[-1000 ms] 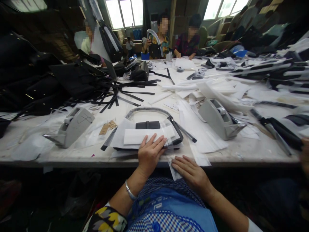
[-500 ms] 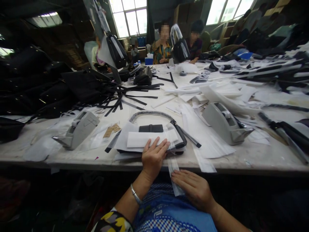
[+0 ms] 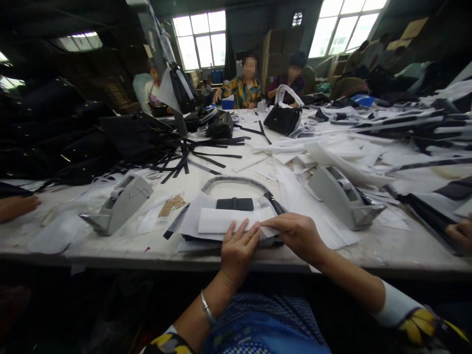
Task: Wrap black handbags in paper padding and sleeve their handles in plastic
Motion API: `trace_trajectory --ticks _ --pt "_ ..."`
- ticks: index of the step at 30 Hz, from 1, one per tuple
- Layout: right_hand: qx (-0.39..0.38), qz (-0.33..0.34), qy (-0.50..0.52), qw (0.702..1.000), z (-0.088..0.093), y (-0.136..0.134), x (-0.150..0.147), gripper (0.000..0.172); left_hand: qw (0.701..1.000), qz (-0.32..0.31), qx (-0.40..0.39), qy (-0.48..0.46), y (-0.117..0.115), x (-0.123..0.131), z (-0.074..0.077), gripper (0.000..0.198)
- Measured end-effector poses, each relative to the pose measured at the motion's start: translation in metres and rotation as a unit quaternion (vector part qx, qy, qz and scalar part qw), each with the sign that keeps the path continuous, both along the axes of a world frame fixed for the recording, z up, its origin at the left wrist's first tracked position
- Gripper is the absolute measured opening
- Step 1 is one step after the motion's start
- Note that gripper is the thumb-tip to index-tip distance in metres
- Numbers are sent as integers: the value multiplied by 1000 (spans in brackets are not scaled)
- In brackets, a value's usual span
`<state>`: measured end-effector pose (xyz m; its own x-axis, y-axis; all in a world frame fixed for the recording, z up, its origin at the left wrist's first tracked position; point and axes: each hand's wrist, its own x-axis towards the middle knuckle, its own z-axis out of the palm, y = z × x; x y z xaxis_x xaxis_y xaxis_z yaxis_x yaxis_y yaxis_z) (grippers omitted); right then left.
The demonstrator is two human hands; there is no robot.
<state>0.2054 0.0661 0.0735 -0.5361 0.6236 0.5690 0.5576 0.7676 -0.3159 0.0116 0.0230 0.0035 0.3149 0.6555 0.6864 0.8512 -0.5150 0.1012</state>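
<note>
A black handbag [image 3: 235, 203] with a wrapped curved handle lies flat at the table's near edge, covered by white paper [image 3: 221, 221]. My left hand [image 3: 238, 248] lies flat on the paper's near edge, fingers stretched out. My right hand [image 3: 295, 234] has its fingers curled on the paper's right end over the bag, thumb and fingertips pressed to a fold of it.
Two grey tape dispensers stand at the left [image 3: 120, 204] and right [image 3: 342, 196] of the bag. Black straps [image 3: 191, 150] and bags pile at the left, white paper strips at the right. People sit at the far end; other people's hands show at both edges.
My right hand rose from below the table edge with a clear strip and now rests on the paper's right end. The camera tilted up. A far worker set a black bag down.
</note>
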Motion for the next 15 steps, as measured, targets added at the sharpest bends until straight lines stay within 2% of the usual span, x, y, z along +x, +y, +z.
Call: trace_trajectory --ticks 4,10,15 --pt "-75 -62 -33 995 -8 31 -9 28 1000 -6 11 -10 3 0 -3 25" --pt "-205 -97 -48 973 -11 48 -16 2 999 -24 8 -25 5 -2 1 23" --pt "-258 -58 -58 963 -13 67 -19 18 999 -11 -4 -47 5 -3 8 21"
